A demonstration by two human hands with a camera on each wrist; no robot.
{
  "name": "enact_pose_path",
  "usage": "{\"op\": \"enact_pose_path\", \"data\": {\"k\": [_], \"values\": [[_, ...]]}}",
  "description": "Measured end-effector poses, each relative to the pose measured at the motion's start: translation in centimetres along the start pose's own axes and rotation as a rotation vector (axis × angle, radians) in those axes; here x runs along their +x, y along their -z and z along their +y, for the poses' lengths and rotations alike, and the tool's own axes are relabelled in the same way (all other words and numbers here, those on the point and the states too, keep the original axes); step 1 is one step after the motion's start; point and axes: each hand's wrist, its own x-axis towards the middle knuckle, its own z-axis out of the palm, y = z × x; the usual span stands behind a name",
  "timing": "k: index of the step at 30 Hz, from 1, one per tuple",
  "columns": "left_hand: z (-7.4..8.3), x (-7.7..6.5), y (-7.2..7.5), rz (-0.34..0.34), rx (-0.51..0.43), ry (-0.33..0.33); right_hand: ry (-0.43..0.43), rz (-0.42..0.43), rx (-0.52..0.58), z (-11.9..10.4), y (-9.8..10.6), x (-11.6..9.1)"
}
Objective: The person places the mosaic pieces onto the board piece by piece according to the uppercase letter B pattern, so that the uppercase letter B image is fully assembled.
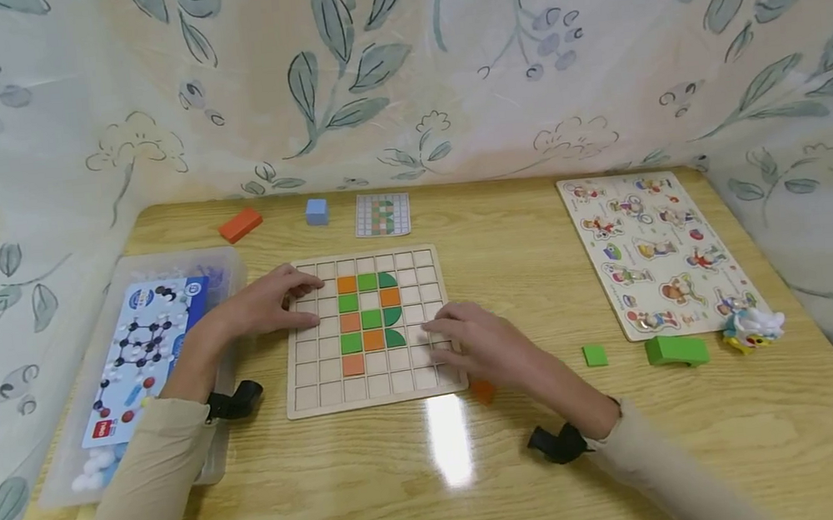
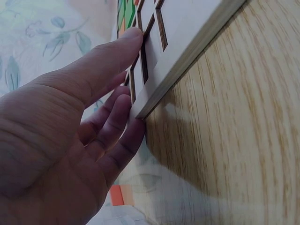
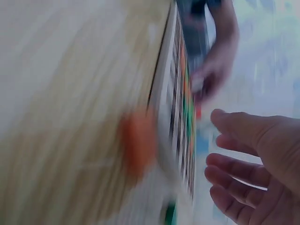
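A wooden grid board (image 1: 320,395) lies on the table with orange, green and dark green tiles set in its middle cells. My left hand (image 1: 266,304) rests at the board's left edge. In the left wrist view, the thumb reaches over the grid and the other fingers touch the rim, nothing pinched. My right hand (image 1: 488,341) is over the board's right edge, fingers loosely bent and holding nothing. Partly hidden beneath it, an orange tile (image 1: 484,391) lies by the board's lower right corner; this tile (image 3: 138,143) is blurred in the right wrist view.
Behind the board lie a small pattern card (image 1: 382,215), a blue cube (image 1: 317,212) and a red block (image 1: 241,225). A plastic box (image 1: 213,464) stands left. To the right are a green tile (image 1: 595,356), green block (image 1: 677,350), toy figure (image 1: 753,328) and picture puzzle board (image 1: 658,270).
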Motion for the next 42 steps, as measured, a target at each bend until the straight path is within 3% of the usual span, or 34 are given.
{"op": "enact_pose_path", "data": {"k": [4, 10, 14, 19, 26, 42], "values": [[0.1, 0.0, 0.0, -0.006, -0.004, -0.007, -0.131, 0.044, 0.046, 3.7, 1.4, -2.8], [0.1, -0.1, 0.0, 0.002, 0.000, 0.013, -0.167, 0.146, 0.063, 7.8, 2.1, -8.0], [0.1, -0.1, -0.3, -0.003, 0.011, 0.019, -0.243, 0.214, 0.005, 9.6, 2.4, -12.0], [0.2, -0.2, -0.4, 0.000, 0.018, 0.046, -0.367, 0.214, -0.027, 10.3, 2.5, -15.1], [0.4, -0.2, -0.4, 0.010, 0.017, 0.042, -0.361, 0.274, -0.060, 10.6, 1.9, -15.9], [0.1, -0.2, -0.4, 0.012, 0.016, 0.018, -0.357, 0.270, 0.054, 10.8, 0.9, -15.7]]}}
